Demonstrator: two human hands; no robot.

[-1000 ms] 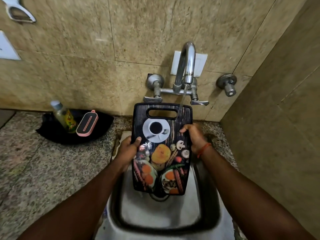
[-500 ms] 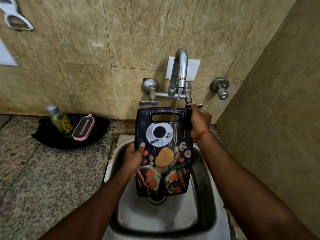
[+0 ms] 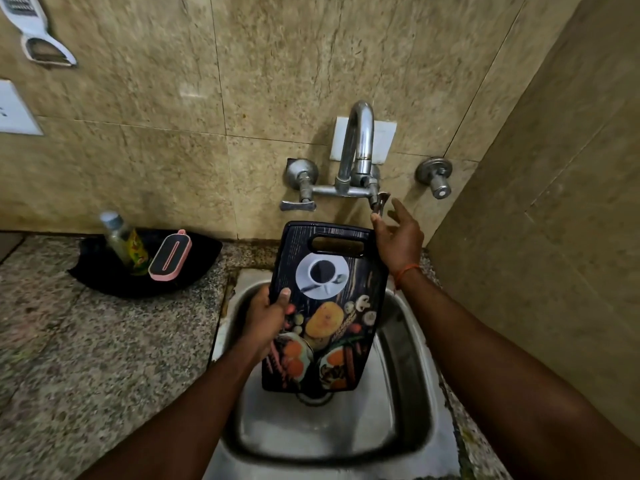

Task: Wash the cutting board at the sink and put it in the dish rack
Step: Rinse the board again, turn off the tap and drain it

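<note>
Head view: printed cutting board (image 3: 325, 306) upright over the steel sink (image 3: 412, 341), lower edge above the drain (image 3: 313, 398). Left hand (image 3: 265, 320) grasps its left edge. Right hand (image 3: 398, 240): fingers loose, spread, tips at the tap's right lever (image 3: 380, 200).

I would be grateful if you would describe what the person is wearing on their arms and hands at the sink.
The left forearm and right forearm are bare, with no sleeve in view. The left hand and right hand wear no gloves. A thin orange-red thread band circles the right wrist. I can see no watch or ring.
</note>
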